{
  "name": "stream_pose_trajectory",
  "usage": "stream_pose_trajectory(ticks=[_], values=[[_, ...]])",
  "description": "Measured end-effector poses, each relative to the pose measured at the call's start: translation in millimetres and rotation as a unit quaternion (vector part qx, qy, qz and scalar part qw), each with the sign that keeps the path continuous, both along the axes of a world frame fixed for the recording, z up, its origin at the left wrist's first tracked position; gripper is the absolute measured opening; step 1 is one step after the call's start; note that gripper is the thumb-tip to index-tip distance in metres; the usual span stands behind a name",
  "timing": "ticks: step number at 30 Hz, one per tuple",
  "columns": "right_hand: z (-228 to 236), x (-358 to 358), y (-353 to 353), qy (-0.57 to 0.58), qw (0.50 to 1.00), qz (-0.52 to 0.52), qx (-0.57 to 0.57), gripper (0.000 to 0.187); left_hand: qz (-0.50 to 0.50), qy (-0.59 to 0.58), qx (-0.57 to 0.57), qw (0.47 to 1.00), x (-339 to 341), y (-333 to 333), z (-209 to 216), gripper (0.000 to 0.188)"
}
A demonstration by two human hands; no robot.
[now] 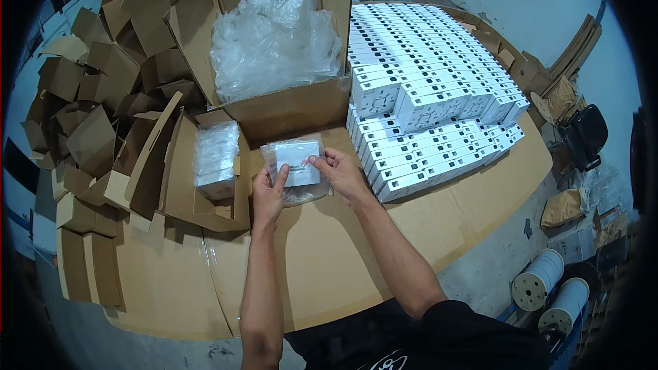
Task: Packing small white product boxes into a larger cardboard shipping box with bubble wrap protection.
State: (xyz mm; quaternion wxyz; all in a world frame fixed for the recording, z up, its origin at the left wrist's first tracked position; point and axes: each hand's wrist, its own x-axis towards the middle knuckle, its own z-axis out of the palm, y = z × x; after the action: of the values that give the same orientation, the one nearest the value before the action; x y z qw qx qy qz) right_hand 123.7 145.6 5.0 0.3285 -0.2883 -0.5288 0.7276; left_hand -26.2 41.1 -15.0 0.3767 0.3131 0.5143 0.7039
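A flat white box in a clear plastic bag is held between my two hands above the cardboard-covered table. My left hand grips its left edge, thumb on top. On the right edge, my right hand pinches it with the thumb near a small red mark. To the left stands an open cardboard box holding several bagged items. Behind my hands is a larger open carton heaped with crumpled clear plastic bags.
Rows of stacked white boxes fill the table's right side. A tall pile of opened cardboard boxes crowds the left. The cardboard table covering reaches toward me. Cable spools and a black chair stand on the right.
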Motion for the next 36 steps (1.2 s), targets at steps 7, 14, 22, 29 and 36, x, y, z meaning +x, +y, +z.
stream_pose_trajectory(ticks=[7,14,22,29,36], values=[[-10.7,-2.0,4.2,0.104,0.994,0.001,-0.04,0.023,0.039,0.048,-0.032,0.998,11.2,-0.8,15.9,0.029],[-0.5,0.0,-1.8,0.112,0.993,-0.007,-0.029,0.02,0.068,0.062,-0.028,0.995,9.6,-4.6,19.9,0.027],[9.6,5.6,-3.2,0.153,0.986,-0.003,0.063,0.019,0.063,0.062,0.061,0.994,6.5,-7.1,27.9,0.022],[23.9,14.9,-5.4,0.09,0.994,0.041,0.056,0.022,0.005,0.062,0.029,0.998,12.8,-10.8,33.7,0.019],[13.9,20.3,5.4,0.013,0.988,0.063,0.143,0.02,-0.007,0.114,0.021,0.993,6.5,-9.7,32.3,0.015]])
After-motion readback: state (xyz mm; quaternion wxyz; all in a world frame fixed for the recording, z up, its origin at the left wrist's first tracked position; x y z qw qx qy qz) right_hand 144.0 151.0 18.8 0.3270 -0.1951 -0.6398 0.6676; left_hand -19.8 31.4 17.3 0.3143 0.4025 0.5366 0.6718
